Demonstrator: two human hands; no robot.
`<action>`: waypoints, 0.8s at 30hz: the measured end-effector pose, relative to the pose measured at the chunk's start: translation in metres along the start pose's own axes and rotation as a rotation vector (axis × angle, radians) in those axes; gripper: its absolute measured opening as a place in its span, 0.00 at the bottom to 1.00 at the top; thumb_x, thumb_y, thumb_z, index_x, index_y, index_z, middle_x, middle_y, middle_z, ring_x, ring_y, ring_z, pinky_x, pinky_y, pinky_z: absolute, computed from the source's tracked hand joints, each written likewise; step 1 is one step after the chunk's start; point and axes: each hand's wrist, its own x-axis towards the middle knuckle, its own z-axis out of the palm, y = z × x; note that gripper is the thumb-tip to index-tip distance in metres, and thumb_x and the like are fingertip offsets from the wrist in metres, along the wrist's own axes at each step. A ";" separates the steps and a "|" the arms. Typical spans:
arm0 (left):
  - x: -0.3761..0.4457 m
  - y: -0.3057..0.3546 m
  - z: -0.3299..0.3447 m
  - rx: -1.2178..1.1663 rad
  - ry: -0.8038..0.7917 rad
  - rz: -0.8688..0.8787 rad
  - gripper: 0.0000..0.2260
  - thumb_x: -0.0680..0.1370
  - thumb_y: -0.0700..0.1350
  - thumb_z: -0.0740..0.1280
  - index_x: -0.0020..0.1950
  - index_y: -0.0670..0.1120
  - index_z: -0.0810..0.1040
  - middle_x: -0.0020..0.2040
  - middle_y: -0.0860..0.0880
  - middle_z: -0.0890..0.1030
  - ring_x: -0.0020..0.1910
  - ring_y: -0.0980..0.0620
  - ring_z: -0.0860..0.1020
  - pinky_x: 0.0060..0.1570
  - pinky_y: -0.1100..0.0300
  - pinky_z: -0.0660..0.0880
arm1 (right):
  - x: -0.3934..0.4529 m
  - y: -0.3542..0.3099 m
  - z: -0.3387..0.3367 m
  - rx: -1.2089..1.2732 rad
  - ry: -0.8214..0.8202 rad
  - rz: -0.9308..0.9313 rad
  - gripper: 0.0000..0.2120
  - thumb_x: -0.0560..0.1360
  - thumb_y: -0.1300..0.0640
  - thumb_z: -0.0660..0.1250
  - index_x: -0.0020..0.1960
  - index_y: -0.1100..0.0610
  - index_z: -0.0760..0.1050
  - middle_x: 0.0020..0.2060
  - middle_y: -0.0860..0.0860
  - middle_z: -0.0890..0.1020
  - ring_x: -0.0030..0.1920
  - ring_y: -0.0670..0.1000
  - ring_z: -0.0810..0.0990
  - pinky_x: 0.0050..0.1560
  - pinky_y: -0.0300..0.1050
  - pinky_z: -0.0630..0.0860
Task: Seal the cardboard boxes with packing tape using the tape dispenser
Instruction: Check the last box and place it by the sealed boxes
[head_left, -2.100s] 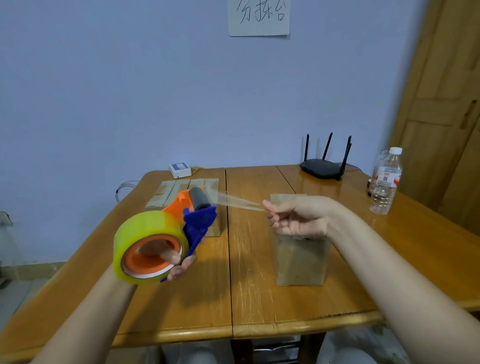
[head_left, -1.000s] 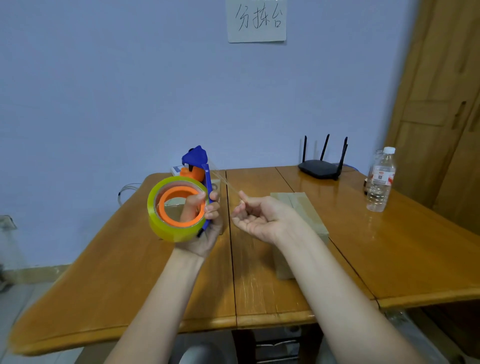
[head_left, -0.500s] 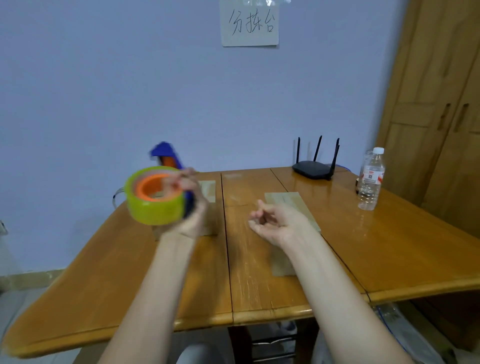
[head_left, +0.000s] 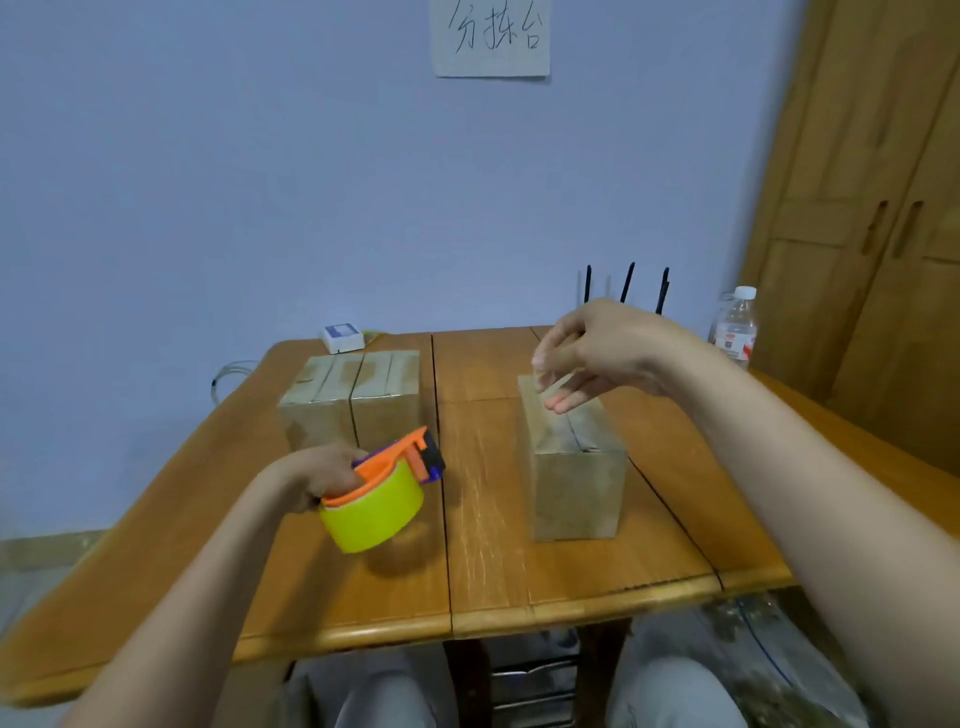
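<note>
Tape dispenser (head_left: 382, 491): gripped in the left hand (head_left: 322, 478), low over the counter (head_left: 171, 525), before the left box (head_left: 353, 402). Right box (head_left: 571, 462): directly under the right hand's fingers (head_left: 563, 402), which pinch what seems a clear tape piece. Both top seams look open; sealing apparently remains.

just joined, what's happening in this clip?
A person at a wooden table is taping cardboard boxes. The left hand grips the tape dispenser, with its yellow roll, low over the table between the two boxes. The right hand hovers above the far end of the right box, fingers loosely curled; whether it pinches a clear tape strip is unclear. The left box stands behind the dispenser.
</note>
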 end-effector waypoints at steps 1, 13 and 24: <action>-0.002 0.003 0.000 0.021 0.009 0.006 0.04 0.71 0.46 0.74 0.43 0.48 0.82 0.42 0.46 0.85 0.40 0.49 0.83 0.40 0.56 0.79 | 0.000 0.000 -0.003 -0.031 -0.005 -0.004 0.06 0.79 0.64 0.70 0.54 0.66 0.79 0.48 0.64 0.85 0.43 0.61 0.87 0.43 0.48 0.85; 0.007 0.018 0.022 0.387 0.114 -0.015 0.19 0.68 0.44 0.77 0.58 0.47 0.81 0.43 0.53 0.79 0.44 0.51 0.77 0.37 0.65 0.71 | 0.007 0.017 -0.001 -0.027 -0.028 0.036 0.17 0.80 0.60 0.68 0.68 0.53 0.71 0.58 0.53 0.77 0.50 0.57 0.84 0.45 0.49 0.85; -0.065 0.162 0.054 -0.202 0.591 0.587 0.31 0.73 0.59 0.73 0.74 0.58 0.68 0.61 0.56 0.72 0.58 0.59 0.72 0.52 0.70 0.67 | 0.017 0.023 0.026 0.295 0.062 0.033 0.13 0.80 0.66 0.63 0.64 0.59 0.76 0.57 0.57 0.75 0.46 0.55 0.78 0.35 0.43 0.81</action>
